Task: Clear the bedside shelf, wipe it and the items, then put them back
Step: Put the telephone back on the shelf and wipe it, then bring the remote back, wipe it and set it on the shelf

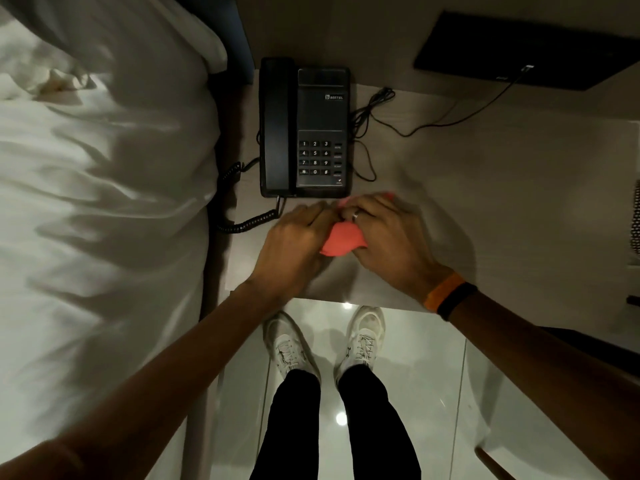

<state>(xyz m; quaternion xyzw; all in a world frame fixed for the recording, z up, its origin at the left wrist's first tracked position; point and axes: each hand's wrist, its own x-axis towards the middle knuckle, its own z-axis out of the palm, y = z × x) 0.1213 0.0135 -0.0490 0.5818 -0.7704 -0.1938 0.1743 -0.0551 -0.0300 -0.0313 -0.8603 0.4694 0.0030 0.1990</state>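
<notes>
A black desk telephone (304,128) with keypad and handset sits at the back left of the pale bedside shelf (485,188). Its coiled cord (242,216) hangs over the shelf's left edge. Just in front of the phone, a pink-red cloth (341,242) is bunched between both hands. My left hand (294,247) grips its left side and my right hand (388,233), with a ring, closes over its right side. Most of the cloth is hidden under the fingers.
A thin black cable (433,123) runs from the phone to a black panel (519,50) on the wall at the back right. A bed with white sheets (104,168) lies close on the left. A glossy tiled floor (433,393) and my white shoes (363,337) are below.
</notes>
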